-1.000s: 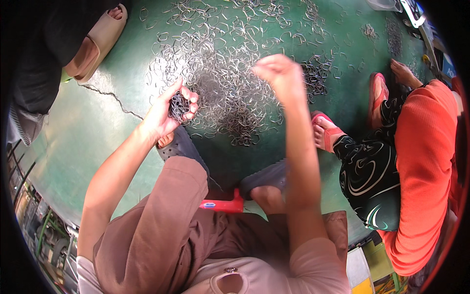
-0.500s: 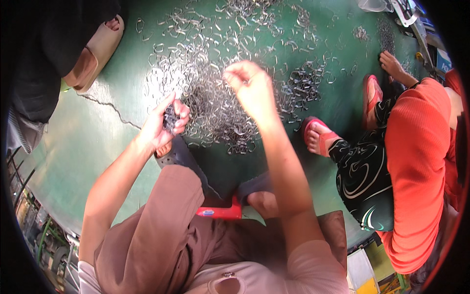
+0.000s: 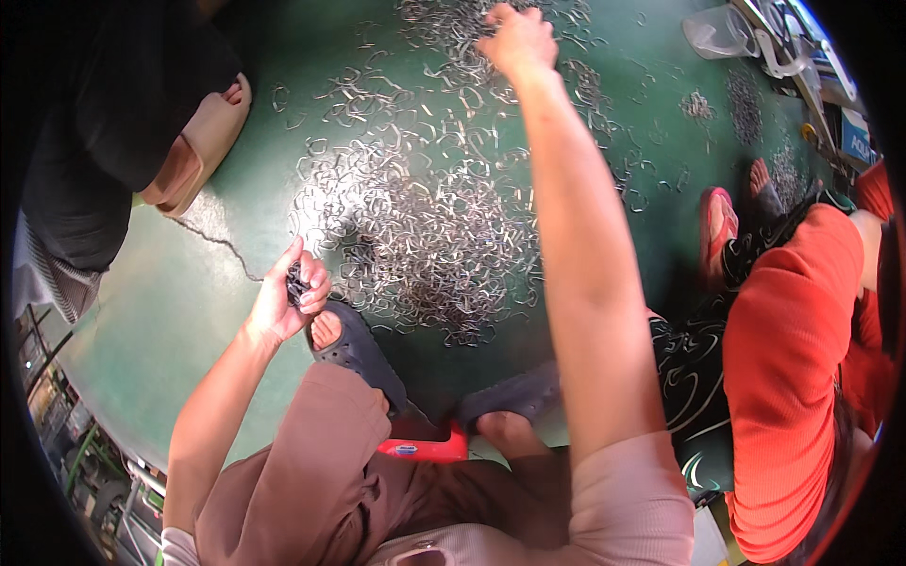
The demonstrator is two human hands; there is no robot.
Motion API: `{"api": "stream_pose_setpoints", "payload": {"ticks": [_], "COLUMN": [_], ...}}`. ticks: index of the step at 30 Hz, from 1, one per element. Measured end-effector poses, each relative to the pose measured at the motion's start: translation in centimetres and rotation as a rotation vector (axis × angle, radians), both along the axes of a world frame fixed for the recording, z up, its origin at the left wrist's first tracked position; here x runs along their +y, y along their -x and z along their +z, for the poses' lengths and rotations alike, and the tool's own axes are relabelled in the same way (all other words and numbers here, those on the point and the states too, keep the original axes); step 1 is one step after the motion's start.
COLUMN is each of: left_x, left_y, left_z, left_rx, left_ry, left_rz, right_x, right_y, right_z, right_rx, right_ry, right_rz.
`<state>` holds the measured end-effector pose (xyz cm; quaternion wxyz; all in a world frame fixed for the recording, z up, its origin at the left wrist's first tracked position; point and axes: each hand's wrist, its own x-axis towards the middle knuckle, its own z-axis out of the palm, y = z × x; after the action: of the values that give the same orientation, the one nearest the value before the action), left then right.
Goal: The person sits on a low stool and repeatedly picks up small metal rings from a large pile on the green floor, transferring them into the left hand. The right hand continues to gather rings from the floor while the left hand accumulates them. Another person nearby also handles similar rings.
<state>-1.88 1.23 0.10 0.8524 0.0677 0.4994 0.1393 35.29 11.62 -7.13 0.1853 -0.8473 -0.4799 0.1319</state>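
Note:
My left hand point(image 3: 293, 297) is closed around a small bunch of dark bent metal clips point(image 3: 297, 281), held above the near left side of a wide pile of the same clips point(image 3: 444, 241). My right arm stretches far forward. Its hand point(image 3: 522, 42) is palm down at a second heap of clips point(image 3: 453, 24) by the top edge, thumb and index finger apart, fingertips touching or just over the pieces. The other fingers are partly hidden, and no clip shows between them.
My feet in dark clogs point(image 3: 359, 354) stand at the pile's near edge, beside a red plastic piece point(image 3: 425, 448). At right sits a person in red point(image 3: 793, 349); at left is another person's beige sandal point(image 3: 222, 132). A clear plastic container point(image 3: 719, 33) lies far right.
My right hand has moved from above the main pile forward to the far heap, its fingers no longer pinched. The view has shifted; my left hand still holds its clips. The neighbour's hand has left view.

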Motion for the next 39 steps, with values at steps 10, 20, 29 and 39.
{"api": "stream_pose_setpoints", "payload": {"ticks": [10,20,29,39], "left_x": [0.1,0.1,0.2,-0.3], "left_y": [0.7,1.2,1.1,-2.8], "left_z": [0.2,0.2,0.3,0.6], "left_rx": [0.004,0.049,0.044,0.031], "left_ry": [-0.008,-0.022,-0.015,-0.044], "left_rz": [0.034,0.061,0.059,-0.002], "right_x": [-2.2,-6.6,-7.3,-15.4], "right_y": [-0.7,-7.9,-7.8,2.1], "right_z": [2.8,-1.0,-2.2,1.9], "right_rx": [0.564,0.008,0.064,0.62], "right_ry": [-0.434,0.169,0.283,-0.42], "right_rz": [0.03,-0.373,-0.377,-0.255]}}
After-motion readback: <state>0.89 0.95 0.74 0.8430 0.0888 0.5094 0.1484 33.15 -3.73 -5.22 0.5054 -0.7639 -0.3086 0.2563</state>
